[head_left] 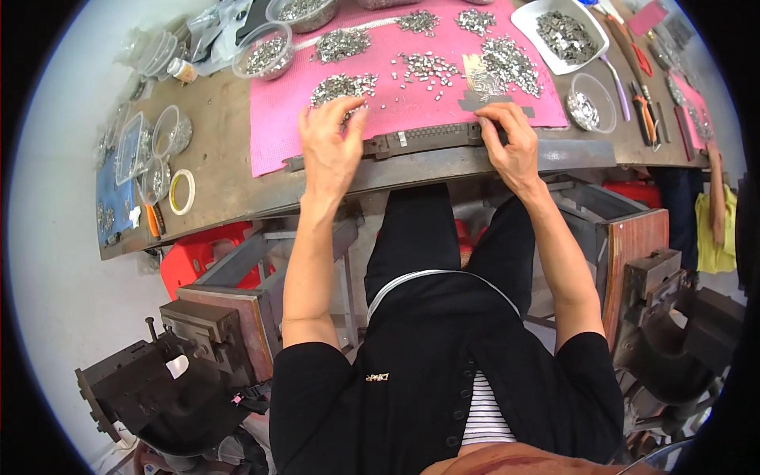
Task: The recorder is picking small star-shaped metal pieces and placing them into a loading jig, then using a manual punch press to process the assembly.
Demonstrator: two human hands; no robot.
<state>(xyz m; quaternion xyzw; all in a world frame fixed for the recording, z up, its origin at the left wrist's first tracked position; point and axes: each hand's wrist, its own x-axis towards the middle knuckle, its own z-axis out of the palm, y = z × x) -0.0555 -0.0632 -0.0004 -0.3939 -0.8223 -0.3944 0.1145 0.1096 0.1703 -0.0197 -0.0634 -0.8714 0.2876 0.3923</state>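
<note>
Small metal pieces [344, 85]: piled on the pink mat [273, 131], nearest pile just beyond the left hand [328, 150]; likely light, hard, slippery; best pinched singly by the sides.
Slotted metal bar [431, 138]: along the desk [226, 158] near its front edge, between the hands; likely heavy, stiff; best gripped at both ends.
Left-hand pose: over the bar's left part, palm down, fingers curled away from the body; whether pinched on a piece, cannot tell.
Right hand [517, 150]: above the bar's right end, wrist bent inward, thumb and index tips close; contact unclear.
Forearms: both reaching forward, elbows spread.
</note>
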